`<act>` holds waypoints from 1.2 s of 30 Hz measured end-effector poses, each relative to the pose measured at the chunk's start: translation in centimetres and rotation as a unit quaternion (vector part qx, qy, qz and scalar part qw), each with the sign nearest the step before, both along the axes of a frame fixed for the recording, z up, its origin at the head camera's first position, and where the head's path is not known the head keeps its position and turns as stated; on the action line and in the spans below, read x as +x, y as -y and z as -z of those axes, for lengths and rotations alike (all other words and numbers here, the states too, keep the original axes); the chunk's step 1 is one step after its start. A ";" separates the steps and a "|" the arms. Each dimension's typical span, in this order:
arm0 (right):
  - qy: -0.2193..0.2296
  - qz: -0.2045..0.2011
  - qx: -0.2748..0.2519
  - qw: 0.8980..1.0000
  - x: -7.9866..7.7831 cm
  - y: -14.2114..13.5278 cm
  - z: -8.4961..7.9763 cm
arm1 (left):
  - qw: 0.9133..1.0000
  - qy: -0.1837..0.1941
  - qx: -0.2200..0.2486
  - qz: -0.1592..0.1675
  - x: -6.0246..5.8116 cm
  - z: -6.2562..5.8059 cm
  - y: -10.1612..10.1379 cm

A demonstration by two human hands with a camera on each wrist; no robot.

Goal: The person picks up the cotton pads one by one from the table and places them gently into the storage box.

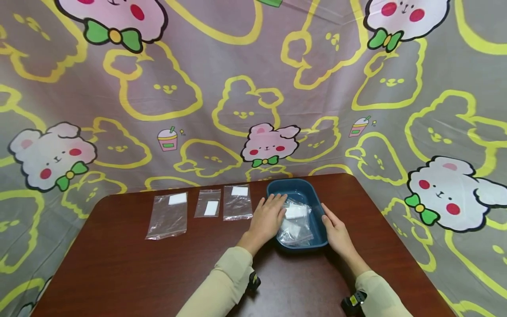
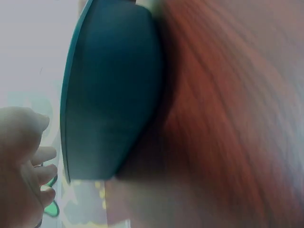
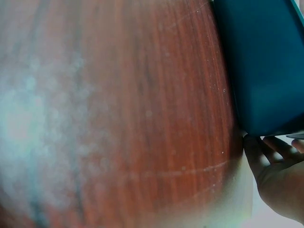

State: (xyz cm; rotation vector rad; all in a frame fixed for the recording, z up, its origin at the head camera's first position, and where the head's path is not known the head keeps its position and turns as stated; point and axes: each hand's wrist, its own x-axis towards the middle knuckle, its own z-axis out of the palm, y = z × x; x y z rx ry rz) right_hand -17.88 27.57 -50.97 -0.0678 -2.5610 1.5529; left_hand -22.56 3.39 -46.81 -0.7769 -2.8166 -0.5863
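A dark blue plastic bin (image 1: 318, 226) stands on the table and holds several clear zip bags (image 1: 295, 222) with white labels. My left hand (image 1: 267, 218) is over the bin's left rim, back of the hand up, fingers stretched toward the bags. In the left wrist view, that hand (image 2: 21, 166) appears beside the bin's rim with its fingers slightly bent. At the bin's right side, my right hand (image 1: 336, 231) holds the wall, its thumb near the rim. The right wrist view shows its fingers (image 3: 256, 154) against the bin's outer side. The fingertips over the bags are partly hidden.
Left of the bin, clear zip bags with white labels lie flat in a row: a large one (image 1: 168, 218), a small one (image 1: 207, 204) and a medium one (image 1: 237, 204). Beyond the brown wooden table (image 1: 138, 273) hangs a patterned cloth (image 1: 190, 101) along its back and sides.
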 end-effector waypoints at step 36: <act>-0.004 0.001 0.004 1.000 -0.2 -0.2 0.3 | 0.972 0.064 0.058 -0.219 -3.8 3.0 23.3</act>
